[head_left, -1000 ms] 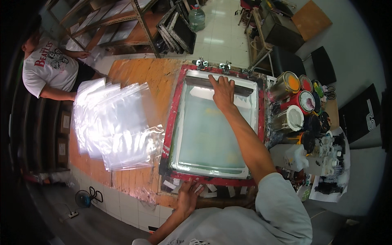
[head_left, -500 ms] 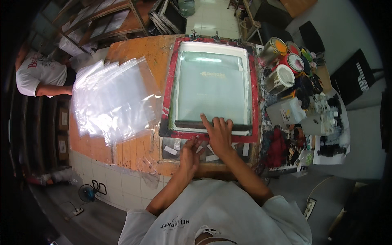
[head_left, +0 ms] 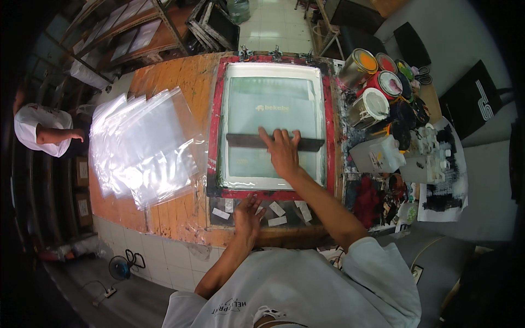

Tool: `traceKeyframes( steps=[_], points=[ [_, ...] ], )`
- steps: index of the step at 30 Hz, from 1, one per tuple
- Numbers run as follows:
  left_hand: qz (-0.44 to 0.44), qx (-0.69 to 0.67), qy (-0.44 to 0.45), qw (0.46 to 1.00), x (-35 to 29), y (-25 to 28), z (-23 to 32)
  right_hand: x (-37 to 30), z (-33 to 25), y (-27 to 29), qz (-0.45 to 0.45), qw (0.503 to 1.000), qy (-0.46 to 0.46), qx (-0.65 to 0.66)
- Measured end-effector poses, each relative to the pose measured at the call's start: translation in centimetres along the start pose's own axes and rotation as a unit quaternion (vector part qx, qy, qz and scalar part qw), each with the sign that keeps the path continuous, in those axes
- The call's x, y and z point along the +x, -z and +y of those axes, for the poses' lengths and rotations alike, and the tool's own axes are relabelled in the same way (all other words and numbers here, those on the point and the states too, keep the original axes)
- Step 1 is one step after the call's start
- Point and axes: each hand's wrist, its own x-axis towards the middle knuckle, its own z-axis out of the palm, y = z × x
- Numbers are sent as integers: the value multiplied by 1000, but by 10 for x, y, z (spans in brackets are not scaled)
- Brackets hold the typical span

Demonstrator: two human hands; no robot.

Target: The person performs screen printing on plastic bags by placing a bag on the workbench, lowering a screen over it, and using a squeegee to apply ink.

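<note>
A screen-printing frame [head_left: 217,109] with a red border and pale mesh lies on the wooden table in front of me. My right hand [head_left: 283,150] grips a long dark squeegee [head_left: 243,140], which lies crosswise on the mesh, a little below its middle. The index finger stretches forward over the blade. At the frame's near edge is my left hand [head_left: 249,216], its fingertips touching or very near the red border. Its fingers are loosely bent, with the thumb apart. A small light print design [head_left: 272,108] shows on the mesh beyond the squeegee.
Clear plastic bags [head_left: 147,145] lie fanned out at the left. Paint cans [head_left: 361,65], tubs and a plastic jug [head_left: 377,153] crowd the right side. Small white strips [head_left: 277,221] lie by the near table edge. Another person [head_left: 46,128] is at the far left. Clamps [head_left: 277,53] hold the frame's far edge.
My right hand has pushed the squeegee away from me, from the near end of the mesh toward its middle. My left hand stays by the near frame edge. The other person's arm has moved.
</note>
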Motion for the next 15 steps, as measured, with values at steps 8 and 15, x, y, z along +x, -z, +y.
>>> traceKeyframes(
  steps=[8,15],
  points=[
    [36,-48,-8,998,-6,-3,-2,153,77,-30,46,997,-9,-58],
    [32,-86,0,996,-6,-2,1,168,84,-12,-123,992,-20,-14]
  ],
)
